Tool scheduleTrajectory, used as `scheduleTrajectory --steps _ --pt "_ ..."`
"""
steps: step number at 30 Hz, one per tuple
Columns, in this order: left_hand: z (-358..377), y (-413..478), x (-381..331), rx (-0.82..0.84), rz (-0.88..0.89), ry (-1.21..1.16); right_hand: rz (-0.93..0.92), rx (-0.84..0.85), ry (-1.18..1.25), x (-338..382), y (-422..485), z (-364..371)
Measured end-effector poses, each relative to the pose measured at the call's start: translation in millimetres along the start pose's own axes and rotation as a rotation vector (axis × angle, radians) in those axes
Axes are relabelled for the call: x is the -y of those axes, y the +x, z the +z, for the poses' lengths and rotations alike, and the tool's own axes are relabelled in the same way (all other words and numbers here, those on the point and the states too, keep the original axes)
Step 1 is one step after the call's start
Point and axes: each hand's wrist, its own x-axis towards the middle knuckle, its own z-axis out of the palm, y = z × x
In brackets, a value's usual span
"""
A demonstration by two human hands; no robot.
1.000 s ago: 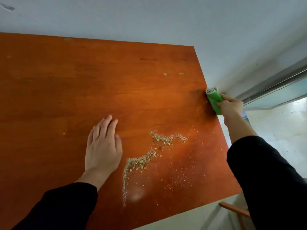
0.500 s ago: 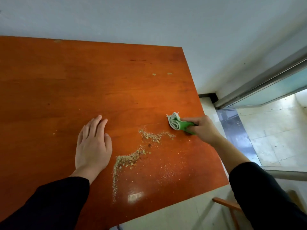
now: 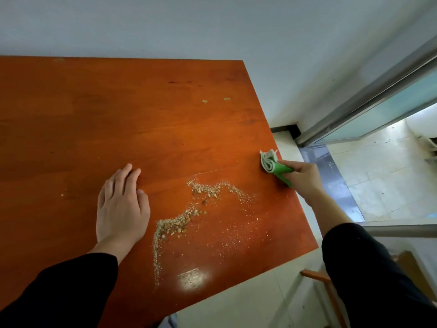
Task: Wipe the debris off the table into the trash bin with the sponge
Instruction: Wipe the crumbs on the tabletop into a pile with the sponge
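Your right hand [image 3: 305, 177] gripped the rolled green sponge [image 3: 274, 165] at the worktop [image 3: 118, 110] edge. Left hand [image 3: 121, 207] lay flat, fingers loose, beside the crumbs [image 3: 186, 216].

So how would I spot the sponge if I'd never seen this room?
Start at the big orange-brown wooden table and follow its right edge toward the glass door. There the right hand grips a small folded sponge pressed on the wood. It is the only bright green thing here, with pale layers showing at its end, just beyond the tan crumb trail.
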Motion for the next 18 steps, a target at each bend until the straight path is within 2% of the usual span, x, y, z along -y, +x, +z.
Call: scheduleTrajectory --steps 5,9,10,11,13,15,16,18 --pt "-2 -2 -2 0.008 0.007 0.004 -0.062 0.113 -0.059 -11 -42 17" --pt "-3 -3 0 0.024 0.006 -0.008 -0.012 0.382 -0.085 -4 -77 23" --pt "-3 -2 0 0.029 0.018 -0.016 0.017 0.375 -0.010 -4 -81 18" --pt "-3 -3 0 0.031 0.017 -0.018 0.048 0.318 0.090 -3 -80 12" --pt "-3 -2 0 0.027 0.008 -0.021 0.106 0.061 0.257 -7 -70 -4" --pt "-2 -2 0 0.022 0.011 -0.016 0.185 -0.185 0.304 -16 -58 -20" --pt "-2 -2 0 0.019 0.015 -0.014 0.225 -0.248 0.295 -23 -54 -25" --pt "-2 -2 0 0.013 0.012 -0.018 0.285 -0.246 0.239 -34 -51 -24"
